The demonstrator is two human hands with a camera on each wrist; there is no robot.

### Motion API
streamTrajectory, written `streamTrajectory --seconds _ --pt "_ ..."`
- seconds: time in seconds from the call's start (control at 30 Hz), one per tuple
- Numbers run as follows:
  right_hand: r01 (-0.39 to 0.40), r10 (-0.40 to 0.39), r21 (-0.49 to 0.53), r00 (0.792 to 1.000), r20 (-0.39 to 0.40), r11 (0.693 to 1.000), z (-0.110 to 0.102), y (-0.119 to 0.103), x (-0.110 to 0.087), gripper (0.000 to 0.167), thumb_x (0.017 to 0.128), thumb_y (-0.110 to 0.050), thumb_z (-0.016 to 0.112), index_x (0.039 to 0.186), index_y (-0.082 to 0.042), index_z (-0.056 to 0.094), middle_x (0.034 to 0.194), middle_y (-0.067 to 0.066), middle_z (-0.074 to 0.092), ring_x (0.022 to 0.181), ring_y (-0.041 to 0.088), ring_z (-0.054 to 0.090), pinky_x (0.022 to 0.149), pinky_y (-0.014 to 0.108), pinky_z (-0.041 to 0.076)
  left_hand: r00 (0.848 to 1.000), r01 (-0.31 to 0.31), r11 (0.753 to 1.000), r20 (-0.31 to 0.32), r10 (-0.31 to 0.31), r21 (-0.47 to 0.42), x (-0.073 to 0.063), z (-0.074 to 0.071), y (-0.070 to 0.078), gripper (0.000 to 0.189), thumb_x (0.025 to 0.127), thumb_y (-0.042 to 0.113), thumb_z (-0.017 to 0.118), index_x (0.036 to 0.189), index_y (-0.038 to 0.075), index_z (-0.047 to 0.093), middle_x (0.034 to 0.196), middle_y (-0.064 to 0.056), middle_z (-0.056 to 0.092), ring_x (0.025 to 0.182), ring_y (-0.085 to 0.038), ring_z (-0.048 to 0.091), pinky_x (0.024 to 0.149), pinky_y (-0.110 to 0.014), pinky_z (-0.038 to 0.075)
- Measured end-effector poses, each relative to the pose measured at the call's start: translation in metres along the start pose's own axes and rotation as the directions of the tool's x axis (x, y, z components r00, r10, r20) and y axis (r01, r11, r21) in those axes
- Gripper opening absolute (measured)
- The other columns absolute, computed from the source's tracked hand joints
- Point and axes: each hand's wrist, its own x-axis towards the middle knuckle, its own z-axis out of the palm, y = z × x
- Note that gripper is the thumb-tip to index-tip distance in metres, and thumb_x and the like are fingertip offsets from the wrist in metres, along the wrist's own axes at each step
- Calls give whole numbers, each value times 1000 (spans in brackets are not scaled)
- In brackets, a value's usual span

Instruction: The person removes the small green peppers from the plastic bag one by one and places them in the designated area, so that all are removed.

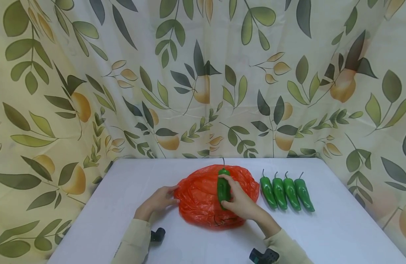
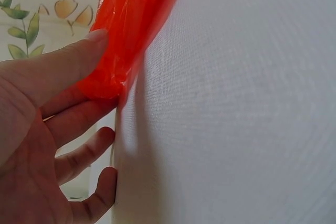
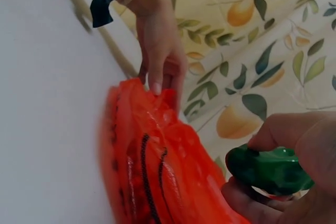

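A crumpled red plastic bag (image 1: 197,200) lies in the middle of the white table. At its left edge, my left hand (image 1: 159,201) pinches the plastic between thumb and fingers; the left wrist view shows the bag's edge (image 2: 131,19) caught there, the other fingers loosely bent. My right hand (image 1: 242,201) grips a glossy green chili pepper (image 1: 223,189) over the bag, thumb at its lower end and fingers near the top, stem pointing away from me. In the right wrist view the pepper (image 3: 268,169) sits between thumb and fingers, beside the bag's printed side.
Several more green chili peppers (image 1: 290,192) lie side by side in a row right of the bag, stems toward the back. The white table (image 1: 335,234) ends at a leaf-and-fruit patterned curtain (image 1: 203,80) behind and at both sides.
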Motion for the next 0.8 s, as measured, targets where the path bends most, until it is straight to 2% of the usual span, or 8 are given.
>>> streamTrajectory --seconds 0.2,0.37,0.5,0.63,0.7,0.8 --pt "-22 22 4 1000 3 1000 -6 1 0 76 86 -5 71 148 -30 35 140 18 41 120 34 50 82 42 61 1000 -14 1000 3 14 -13 1 1 -2 66 89 22 77 148 11 52 149 -13 56 140 -37 49 112 -59 44" --pt "24 -24 39 1000 9 999 -11 1 -2 60 93 -4 64 145 -26 41 150 20 37 132 44 46 87 53 61 1000 -13 1000 7 13 -10 1 0 -3 66 89 23 77 148 12 52 149 -12 57 141 -37 49 113 -58 44" --pt "76 -76 60 997 12 995 -14 2 -3 50 98 -6 60 143 -21 44 149 21 40 121 38 54 82 44 63 1000 0 1000 10 0 -16 3 0 -4 66 89 24 77 149 13 52 150 -11 56 142 -36 48 114 -59 43" --pt "71 -72 55 997 11 996 -17 3 -4 47 100 -8 58 143 -22 45 142 20 46 102 28 55 73 33 59 1000 -2 1000 12 2 -19 5 1 -6 66 90 24 76 149 13 51 150 -11 55 143 -36 47 115 -59 42" --pt "59 -60 45 998 1 997 -19 4 -4 48 101 -8 57 143 -24 45 141 19 47 102 28 55 72 33 58 1000 -2 1000 13 2 -19 5 2 -6 66 89 24 76 149 13 51 150 -11 55 143 -36 47 115 -59 42" --pt "34 -34 36 999 -10 999 -20 7 -6 50 101 -9 56 146 -29 44 148 17 46 117 34 55 80 42 63 1000 5 1000 12 -4 -14 4 1 -5 67 89 25 77 149 13 51 150 -11 55 142 -36 48 115 -59 42"
